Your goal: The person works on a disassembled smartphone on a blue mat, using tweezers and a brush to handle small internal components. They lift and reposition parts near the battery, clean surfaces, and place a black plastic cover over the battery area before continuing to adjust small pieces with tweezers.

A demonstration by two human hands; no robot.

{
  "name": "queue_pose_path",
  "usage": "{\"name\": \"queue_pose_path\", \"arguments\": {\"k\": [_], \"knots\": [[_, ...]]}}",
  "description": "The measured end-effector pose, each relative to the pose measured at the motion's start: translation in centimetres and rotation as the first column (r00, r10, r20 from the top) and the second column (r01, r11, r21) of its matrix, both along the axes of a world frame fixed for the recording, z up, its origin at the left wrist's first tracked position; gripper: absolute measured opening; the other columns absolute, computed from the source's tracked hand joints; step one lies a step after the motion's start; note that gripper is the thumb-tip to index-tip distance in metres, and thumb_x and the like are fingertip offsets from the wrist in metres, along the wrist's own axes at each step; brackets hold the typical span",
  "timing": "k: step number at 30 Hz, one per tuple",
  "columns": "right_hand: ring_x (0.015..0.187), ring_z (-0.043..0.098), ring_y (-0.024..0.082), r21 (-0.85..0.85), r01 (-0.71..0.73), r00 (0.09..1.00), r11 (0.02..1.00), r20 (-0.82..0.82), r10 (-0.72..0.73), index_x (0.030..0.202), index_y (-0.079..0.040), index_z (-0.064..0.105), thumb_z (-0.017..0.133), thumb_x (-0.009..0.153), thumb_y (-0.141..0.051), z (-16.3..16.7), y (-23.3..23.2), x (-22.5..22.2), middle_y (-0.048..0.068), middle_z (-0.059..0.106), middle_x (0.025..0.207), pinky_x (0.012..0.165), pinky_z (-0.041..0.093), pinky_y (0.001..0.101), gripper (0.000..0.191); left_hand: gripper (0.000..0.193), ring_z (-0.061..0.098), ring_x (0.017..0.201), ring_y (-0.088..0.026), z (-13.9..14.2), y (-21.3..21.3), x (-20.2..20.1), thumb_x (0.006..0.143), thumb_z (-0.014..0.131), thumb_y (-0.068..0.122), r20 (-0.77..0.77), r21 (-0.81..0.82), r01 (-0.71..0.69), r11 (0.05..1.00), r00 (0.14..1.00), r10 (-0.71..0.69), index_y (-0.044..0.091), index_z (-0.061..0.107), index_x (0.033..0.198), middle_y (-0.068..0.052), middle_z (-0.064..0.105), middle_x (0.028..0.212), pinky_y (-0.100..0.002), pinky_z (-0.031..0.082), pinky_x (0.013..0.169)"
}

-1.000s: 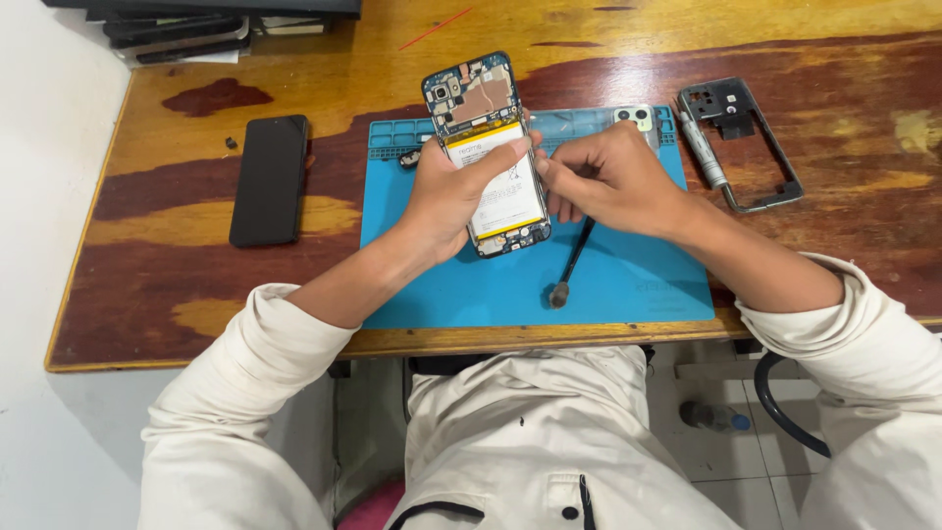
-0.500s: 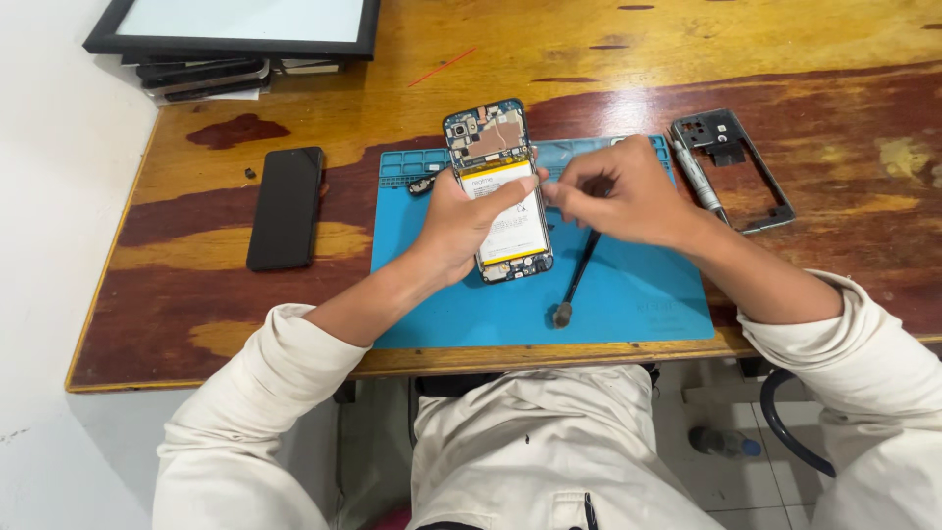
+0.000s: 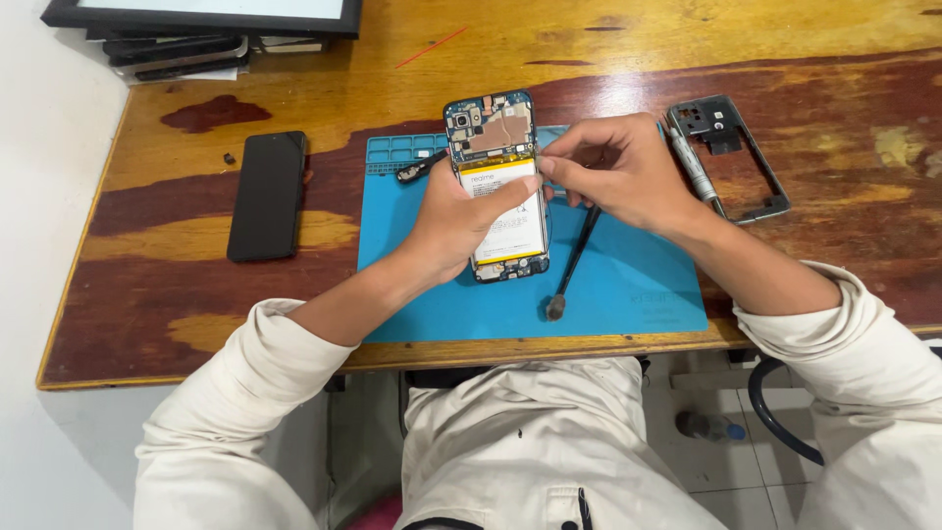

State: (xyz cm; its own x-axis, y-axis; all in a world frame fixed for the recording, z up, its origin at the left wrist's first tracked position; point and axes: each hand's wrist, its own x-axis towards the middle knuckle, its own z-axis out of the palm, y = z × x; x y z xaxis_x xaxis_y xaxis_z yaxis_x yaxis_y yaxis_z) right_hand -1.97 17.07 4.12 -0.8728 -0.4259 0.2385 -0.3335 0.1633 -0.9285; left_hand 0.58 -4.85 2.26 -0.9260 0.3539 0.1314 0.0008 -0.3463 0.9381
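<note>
1. Head view: the left hand [image 3: 453, 221] gripped an opened smartphone with its back cover off [image 3: 497, 185], fingers clamped round its left edge, thumb pressed on the white-and-yellow battery.
2. The phone sat tilted above a blue rectangular silicone repair mat [image 3: 628, 285], circuit board end pointing away from the person.
3. The right hand [image 3: 616, 169] was at the phone's right edge near the battery top, fingertips pinched together; could not tell what they pinched, too small.
4. A thin black spudger tool [image 3: 572, 263] lay on the mat just beside the phone, under the right hand.
5. A grey plastic phone back frame [image 3: 746, 162] lay right of the mat on the worn wooden table [image 3: 196, 304], a silver screwdriver [image 3: 695, 169] touching it.
6. A black intact smartphone [image 3: 267, 194] lay face down, left, well apart from the mat.
</note>
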Motion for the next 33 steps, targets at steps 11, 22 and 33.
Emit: {"name": "queue_pose_path", "arguments": {"k": [11, 22, 33], "knots": [[0.066, 0.064, 0.004, -0.017, -0.059, 0.998, 0.998, -0.029, 0.058, 0.096, -0.003, 0.075, 0.072, 0.102, -0.017, -0.5, -0.2, 0.0, 0.002, 0.072, 0.080, 0.054, 0.048, 0.0190, 0.015, 0.022, 0.075, 0.091, -0.017, -0.4, -0.3, 0.3, 0.095, 0.072, 0.006, -0.011, 0.017, 0.006, 1.000, 1.000, -0.006, -0.001, 0.069, 0.115, -0.010, 0.075, 0.102, -0.033, 0.064, 0.079], [0.063, 0.065, 0.005, -0.032, -0.082, 0.997, 0.996, 0.007, 0.082, 0.091, -0.003, 0.074, 0.070, 0.102, -0.015, 0.7, -2.0, 0.4, 0.004, 0.074, 0.077, 0.052, 0.048, 0.0195, 0.017, 0.019, 0.074, 0.085, -0.016, 1.2, -2.2, 1.3, 0.095, 0.075, 0.008, 0.015, -0.018, -0.012, 1.000, 1.000, 0.012, 0.000, 0.070, 0.111, -0.009, 0.075, 0.097, -0.032, 0.063, 0.074], [0.062, 0.067, 0.008, 0.006, -0.012, 1.000, 1.000, 0.019, 0.012, 0.098, -0.002, 0.076, 0.060, 0.108, -0.018, 1.2, -1.8, 1.7, 0.005, 0.074, 0.080, 0.051, 0.051, 0.0228, 0.024, 0.025, 0.076, 0.088, -0.018, 2.1, -2.2, 1.6, 0.095, 0.074, 0.011, 0.033, 0.049, -0.056, 0.997, 0.998, 0.055, -0.003, 0.071, 0.115, -0.012, 0.077, 0.102, -0.034, 0.065, 0.075]]}}
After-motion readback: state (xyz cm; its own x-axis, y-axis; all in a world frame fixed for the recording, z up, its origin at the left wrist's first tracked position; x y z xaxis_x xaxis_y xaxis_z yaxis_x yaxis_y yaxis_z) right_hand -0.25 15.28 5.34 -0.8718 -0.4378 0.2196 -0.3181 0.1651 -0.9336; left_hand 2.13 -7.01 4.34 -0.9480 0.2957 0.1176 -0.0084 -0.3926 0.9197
